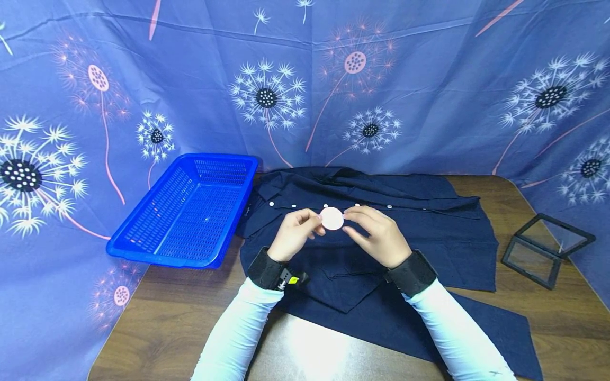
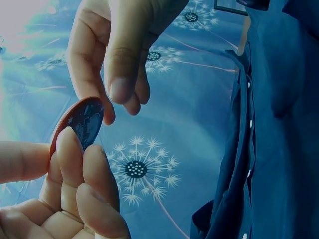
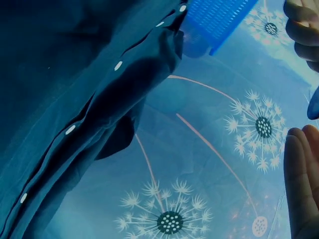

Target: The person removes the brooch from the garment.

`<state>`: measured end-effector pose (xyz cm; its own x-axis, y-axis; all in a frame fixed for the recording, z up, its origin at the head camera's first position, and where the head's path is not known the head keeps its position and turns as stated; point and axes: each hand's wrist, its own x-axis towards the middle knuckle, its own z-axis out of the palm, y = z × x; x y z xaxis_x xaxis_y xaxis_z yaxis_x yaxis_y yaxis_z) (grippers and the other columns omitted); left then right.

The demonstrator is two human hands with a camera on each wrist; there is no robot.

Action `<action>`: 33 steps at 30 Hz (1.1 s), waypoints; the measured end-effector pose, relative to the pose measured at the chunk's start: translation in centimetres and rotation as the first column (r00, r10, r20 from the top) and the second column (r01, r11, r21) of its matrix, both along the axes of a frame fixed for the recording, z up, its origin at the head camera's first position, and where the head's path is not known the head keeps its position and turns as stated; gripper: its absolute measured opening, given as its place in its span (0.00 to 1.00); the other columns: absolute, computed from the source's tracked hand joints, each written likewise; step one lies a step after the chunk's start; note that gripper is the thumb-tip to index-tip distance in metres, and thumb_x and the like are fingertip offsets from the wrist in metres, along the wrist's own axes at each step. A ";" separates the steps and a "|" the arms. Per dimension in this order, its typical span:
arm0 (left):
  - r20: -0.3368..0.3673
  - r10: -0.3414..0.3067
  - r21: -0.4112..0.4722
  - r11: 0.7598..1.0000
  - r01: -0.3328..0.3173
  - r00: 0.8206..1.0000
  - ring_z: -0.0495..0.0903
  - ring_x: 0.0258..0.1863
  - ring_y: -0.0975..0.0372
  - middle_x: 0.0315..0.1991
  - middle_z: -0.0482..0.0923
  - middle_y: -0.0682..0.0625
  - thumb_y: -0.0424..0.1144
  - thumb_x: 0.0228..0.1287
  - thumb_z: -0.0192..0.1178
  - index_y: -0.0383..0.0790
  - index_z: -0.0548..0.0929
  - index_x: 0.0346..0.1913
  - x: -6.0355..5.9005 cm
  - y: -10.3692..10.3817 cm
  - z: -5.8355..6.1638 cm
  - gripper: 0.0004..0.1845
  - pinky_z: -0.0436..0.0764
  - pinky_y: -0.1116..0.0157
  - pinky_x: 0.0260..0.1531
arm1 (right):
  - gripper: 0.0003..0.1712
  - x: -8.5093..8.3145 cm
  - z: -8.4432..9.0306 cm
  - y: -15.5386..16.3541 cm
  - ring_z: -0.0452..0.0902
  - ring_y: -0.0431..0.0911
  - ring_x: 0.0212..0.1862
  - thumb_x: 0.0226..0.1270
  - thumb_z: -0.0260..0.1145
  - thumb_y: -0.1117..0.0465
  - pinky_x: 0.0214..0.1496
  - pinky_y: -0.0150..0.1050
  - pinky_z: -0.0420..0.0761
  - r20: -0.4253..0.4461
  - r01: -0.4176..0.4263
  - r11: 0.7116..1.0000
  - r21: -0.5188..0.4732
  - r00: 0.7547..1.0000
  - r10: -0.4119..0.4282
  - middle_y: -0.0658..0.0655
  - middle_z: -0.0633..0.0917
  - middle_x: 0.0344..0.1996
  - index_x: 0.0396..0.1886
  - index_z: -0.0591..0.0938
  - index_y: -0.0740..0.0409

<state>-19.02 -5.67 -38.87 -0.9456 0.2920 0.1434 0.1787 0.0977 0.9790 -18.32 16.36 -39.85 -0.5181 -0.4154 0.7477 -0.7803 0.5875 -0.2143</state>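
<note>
My left hand (image 1: pixel 294 233) pinches a small round disc (image 1: pixel 332 218) between thumb and fingers, above a dark navy shirt (image 1: pixel 443 248). Its pale pinkish face shows in the head view; in the left wrist view the disc (image 2: pixel 88 122) has a reddish rim and a dark side with a light printed design. My right hand (image 1: pixel 378 235) is held close to the disc's right edge, fingers and thumb loosely bent and apart. In the right wrist view a gap separates these fingers (image 3: pixel 299 174) from the dark disc (image 3: pixel 314 104). The shirt lies spread, its row of white buttons (image 1: pixel 325 206) beyond the hands.
A blue perforated plastic basket (image 1: pixel 221 209) stands to the left on the wooden table (image 1: pixel 200 301). Toward the right edge is a black hinged frame (image 1: pixel 531 259) with clear panes. Blue dandelion-print cloth (image 1: pixel 305 47) hangs behind the table.
</note>
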 end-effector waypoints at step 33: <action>0.037 -0.054 0.012 0.999 0.053 0.998 0.81 0.27 0.68 0.22 0.80 0.59 0.38 0.72 0.53 0.26 0.79 0.36 0.0 -0.2 -0.1 0.15 0.75 0.69 0.29 | 0.12 0.0 -0.1 -0.7 0.84 0.50 0.40 0.73 0.57 0.62 0.45 0.43 0.84 -0.243 -0.080 0.996 0.038 0.966 0.087 0.59 0.86 0.37 0.38 0.84 0.64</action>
<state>-19.06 -5.85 -38.95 -0.9335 0.3408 0.1116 0.1463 0.0777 0.9862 -18.36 15.61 -40.00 -0.2842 -0.4713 0.8349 -0.8534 0.5213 0.0038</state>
